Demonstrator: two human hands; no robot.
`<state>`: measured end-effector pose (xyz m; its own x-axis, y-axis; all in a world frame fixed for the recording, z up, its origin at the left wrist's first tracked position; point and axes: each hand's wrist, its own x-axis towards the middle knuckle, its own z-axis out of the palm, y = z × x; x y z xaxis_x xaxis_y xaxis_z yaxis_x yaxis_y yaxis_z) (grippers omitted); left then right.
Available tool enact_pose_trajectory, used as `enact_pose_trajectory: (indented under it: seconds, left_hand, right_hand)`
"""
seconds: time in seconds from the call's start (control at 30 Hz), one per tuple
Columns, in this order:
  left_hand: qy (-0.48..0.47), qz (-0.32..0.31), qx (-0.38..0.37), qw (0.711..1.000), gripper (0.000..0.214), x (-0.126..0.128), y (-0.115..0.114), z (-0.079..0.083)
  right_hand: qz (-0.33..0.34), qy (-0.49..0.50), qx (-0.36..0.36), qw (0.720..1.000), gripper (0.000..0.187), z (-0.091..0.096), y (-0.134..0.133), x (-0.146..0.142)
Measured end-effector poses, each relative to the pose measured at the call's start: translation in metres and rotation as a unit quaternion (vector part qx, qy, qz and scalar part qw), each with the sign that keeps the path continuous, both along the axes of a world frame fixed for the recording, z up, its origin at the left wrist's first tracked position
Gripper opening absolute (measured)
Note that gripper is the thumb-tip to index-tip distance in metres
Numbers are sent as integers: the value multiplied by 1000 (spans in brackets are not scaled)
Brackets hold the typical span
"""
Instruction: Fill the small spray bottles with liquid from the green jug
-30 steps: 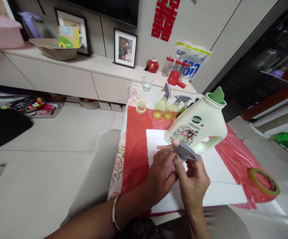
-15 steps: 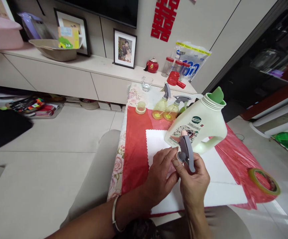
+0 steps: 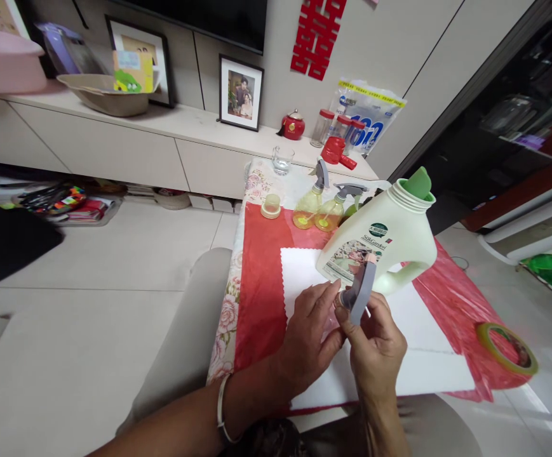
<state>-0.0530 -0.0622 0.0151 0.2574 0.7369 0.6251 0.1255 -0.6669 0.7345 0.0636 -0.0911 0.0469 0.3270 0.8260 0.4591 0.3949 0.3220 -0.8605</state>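
From the right hand [image 3: 378, 349], the white jug [image 3: 390, 235] blocks 12 o'clock, with spray bottles [image 3: 321, 212] behind it at 11. Bare white sheet [image 3: 428, 330] lies open toward 3 o'clock, up to the tape roll [image 3: 485, 333].

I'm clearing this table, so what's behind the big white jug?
Two spray bottles of yellow liquid stand behind the jug, toward its left. A green thing beside them is mostly covered by it, so unidentifiable.

Pale tiled floor [image 3: 89, 266] at nine o'clock, cream sideboard [image 3: 114, 149] at eleven, red wall cutting [image 3: 317, 35] at twelve, dark shelving [image 3: 518, 114] at two.
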Motion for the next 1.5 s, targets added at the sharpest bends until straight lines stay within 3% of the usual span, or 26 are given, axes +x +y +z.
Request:
enact_pose_trajectory:
  seconds: [0.17,0.37,0.73,1.03,1.23,1.37,1.5]
  left_hand:
    - [-19,4,-17,1000,55,0,-1,3]
    - [-28,1,-10,1000,54,0,-1,2]
    - [-11,-4,-36,999,51,0,-1,2]
    - [-7,-12,-48,999,48,-2,-1,5]
    - [1,1,-22,1000,60,-1,-1,-4]
    - [-3,3,-17,1000,57,-2,-1,-2]
    - [-9,4,-8,1000,53,-1,-1,1]
  right_hand:
    - [-19,32,-19,999,26,-2,0,-2]
    - [34,17,-64,997,29,1,-7,2]
    - [-63,133,-3,989,29,-15,2,-20]
    - [-22,171,-67,983,33,-21,-5,-11]
    - [-71,193,-36,978,39,-22,1,-20]
    - [-68,197,-22,978,45,-20,4,-27]
    - [-52,198,-23,979,40,-28,3,-16]
